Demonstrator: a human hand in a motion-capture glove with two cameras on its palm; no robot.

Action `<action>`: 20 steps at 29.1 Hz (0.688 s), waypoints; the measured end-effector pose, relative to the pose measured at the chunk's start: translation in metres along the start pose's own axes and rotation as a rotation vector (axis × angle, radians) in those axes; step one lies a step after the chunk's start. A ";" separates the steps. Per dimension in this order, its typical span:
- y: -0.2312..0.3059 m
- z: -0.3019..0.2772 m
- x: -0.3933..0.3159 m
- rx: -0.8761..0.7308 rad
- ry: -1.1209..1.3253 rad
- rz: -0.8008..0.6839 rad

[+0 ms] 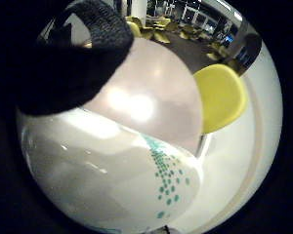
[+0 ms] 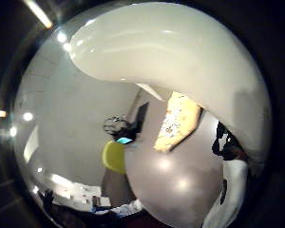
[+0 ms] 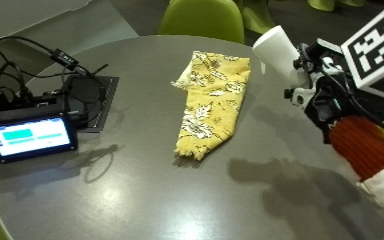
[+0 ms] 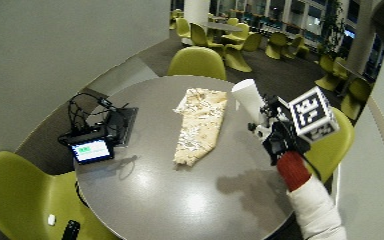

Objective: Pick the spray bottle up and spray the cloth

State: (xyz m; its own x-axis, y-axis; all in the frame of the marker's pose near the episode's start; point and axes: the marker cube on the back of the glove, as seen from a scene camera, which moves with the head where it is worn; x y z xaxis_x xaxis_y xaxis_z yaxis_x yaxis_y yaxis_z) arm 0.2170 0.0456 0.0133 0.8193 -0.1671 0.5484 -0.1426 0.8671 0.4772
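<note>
A yellow cloth with a white leaf print lies stretched out in the middle of the round grey table. My gloved right hand is raised above the table's right side and grips a white spray bottle, whose white body points up and toward the cloth. In the little finger side palm view the bottle, white with teal dots, fills the picture, and a gloved finger curls over it. The thumb side palm view shows the bottle close by and the cloth on the table beyond.
A small lit screen with cables and a black pad sit at the table's left edge. A green chair stands behind the table, and another is at its right.
</note>
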 end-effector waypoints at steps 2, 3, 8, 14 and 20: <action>-0.017 -0.008 0.006 -0.023 0.175 0.003; -0.024 -0.012 0.009 -0.030 0.249 0.006; -0.044 -0.023 0.022 -0.078 0.557 0.012; -0.056 -0.019 0.006 -0.113 0.860 -0.102; -0.055 -0.008 -0.007 -0.146 0.957 -0.186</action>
State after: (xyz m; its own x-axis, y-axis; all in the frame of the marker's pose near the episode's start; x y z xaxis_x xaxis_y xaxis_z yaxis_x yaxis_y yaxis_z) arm 0.2240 0.0025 -0.0222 0.9347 0.0875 -0.3444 0.0513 0.9258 0.3744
